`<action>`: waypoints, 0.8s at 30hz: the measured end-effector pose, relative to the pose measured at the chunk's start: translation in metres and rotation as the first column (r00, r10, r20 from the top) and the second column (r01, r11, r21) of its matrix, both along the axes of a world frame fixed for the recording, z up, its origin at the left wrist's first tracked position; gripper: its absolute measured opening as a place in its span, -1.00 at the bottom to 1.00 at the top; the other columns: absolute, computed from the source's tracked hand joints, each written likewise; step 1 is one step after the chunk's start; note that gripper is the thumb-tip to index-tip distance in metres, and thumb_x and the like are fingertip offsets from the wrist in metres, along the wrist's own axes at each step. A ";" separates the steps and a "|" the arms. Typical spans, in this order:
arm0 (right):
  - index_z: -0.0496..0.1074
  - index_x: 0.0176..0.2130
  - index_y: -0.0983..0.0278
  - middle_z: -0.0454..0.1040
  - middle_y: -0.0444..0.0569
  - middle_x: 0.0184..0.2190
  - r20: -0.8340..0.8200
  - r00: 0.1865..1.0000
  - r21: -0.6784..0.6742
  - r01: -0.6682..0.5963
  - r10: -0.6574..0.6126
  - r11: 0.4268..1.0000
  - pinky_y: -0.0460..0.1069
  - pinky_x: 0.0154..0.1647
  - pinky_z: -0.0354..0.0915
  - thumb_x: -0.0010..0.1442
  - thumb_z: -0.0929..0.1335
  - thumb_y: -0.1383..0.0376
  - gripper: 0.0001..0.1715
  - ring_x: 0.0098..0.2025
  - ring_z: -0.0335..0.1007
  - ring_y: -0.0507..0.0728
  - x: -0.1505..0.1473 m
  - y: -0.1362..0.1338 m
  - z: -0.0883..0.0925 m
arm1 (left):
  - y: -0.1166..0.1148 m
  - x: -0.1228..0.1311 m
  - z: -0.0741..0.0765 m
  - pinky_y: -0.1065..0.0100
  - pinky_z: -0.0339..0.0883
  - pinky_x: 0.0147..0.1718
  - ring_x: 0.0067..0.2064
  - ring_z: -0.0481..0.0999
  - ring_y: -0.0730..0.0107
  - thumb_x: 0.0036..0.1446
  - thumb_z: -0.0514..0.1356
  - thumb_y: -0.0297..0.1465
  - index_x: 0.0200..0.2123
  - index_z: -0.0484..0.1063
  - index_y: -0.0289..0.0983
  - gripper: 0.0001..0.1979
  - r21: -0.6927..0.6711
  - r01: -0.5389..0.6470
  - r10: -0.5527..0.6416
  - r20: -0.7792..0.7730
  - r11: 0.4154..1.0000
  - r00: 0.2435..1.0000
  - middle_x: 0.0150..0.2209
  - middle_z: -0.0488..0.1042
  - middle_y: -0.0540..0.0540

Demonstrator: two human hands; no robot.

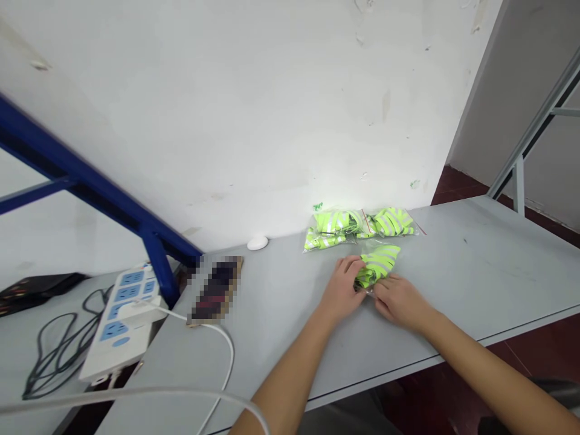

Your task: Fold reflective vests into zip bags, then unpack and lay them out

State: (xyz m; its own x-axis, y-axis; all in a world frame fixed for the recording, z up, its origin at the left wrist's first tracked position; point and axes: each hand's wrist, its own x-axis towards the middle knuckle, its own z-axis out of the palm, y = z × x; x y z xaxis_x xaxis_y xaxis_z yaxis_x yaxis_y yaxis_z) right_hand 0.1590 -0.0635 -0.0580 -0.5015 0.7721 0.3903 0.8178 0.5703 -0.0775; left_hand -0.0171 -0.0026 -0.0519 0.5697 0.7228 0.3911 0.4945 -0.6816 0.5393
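Note:
A folded neon-green item with grey reflective stripes in a clear plastic bag [379, 263] lies on the grey table [475, 272]. My left hand [341, 287] has its fingers curled on the bag's left end. My right hand [399, 299] presses on the bag's near edge, fingers closed together on the plastic. Two more bagged neon-green items [357, 226] lie just behind, against the white wall.
A phone [216, 290] with a white cable lies at the table's left part. A small white puck [257, 243] sits by the wall. A white-and-blue power strip [121, 320] and black cables lie on the left surface. A blue metal frame [158, 254] stands between.

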 end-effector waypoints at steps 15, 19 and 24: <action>0.24 -0.53 0.24 0.35 -0.10 -0.56 0.020 0.951 0.029 0.309 -0.310 0.951 0.01 -0.35 0.03 0.08 0.27 0.46 -0.80 -0.48 0.25 0.08 0.037 -0.025 0.010 | -0.009 -0.001 0.009 0.29 0.29 -0.22 -0.15 0.35 0.24 0.10 0.24 -0.34 -0.38 0.29 -0.21 -0.85 -0.026 0.102 -0.104 -0.114 0.994 0.988 -0.24 0.39 -0.08; 0.31 -0.34 0.26 0.41 0.01 -0.31 0.025 0.908 0.018 0.418 -0.418 0.908 0.07 -0.19 0.09 0.11 0.35 0.30 -0.90 -0.29 0.32 0.17 0.051 -0.033 0.020 | -0.016 0.004 0.008 0.29 0.26 -0.32 -0.32 0.38 0.27 0.17 0.12 -0.37 -0.41 0.27 -0.21 -0.89 -0.051 0.118 -0.127 -0.254 0.992 0.959 -0.40 0.39 -0.04; 0.32 -0.11 0.28 0.42 0.12 -0.13 0.058 0.936 0.064 0.343 -0.346 0.937 0.12 -0.08 0.08 0.14 0.40 0.25 -0.68 -0.10 0.30 0.27 0.027 -0.020 0.029 | -0.023 0.014 0.003 0.30 0.20 -0.39 -0.40 0.41 0.26 0.27 -0.02 -0.36 -0.45 0.28 -0.21 -0.77 -0.027 0.058 -0.063 -0.329 0.998 0.942 -0.48 0.40 -0.06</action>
State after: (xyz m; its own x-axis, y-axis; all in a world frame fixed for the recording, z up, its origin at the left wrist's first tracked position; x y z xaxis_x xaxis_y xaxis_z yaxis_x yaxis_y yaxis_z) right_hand 0.1856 -0.0832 -0.0289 -0.2346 0.8819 0.4090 0.9671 0.2544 0.0063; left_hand -0.0034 -0.0253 -0.0492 0.7075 0.6877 0.1626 0.6045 -0.7082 0.3647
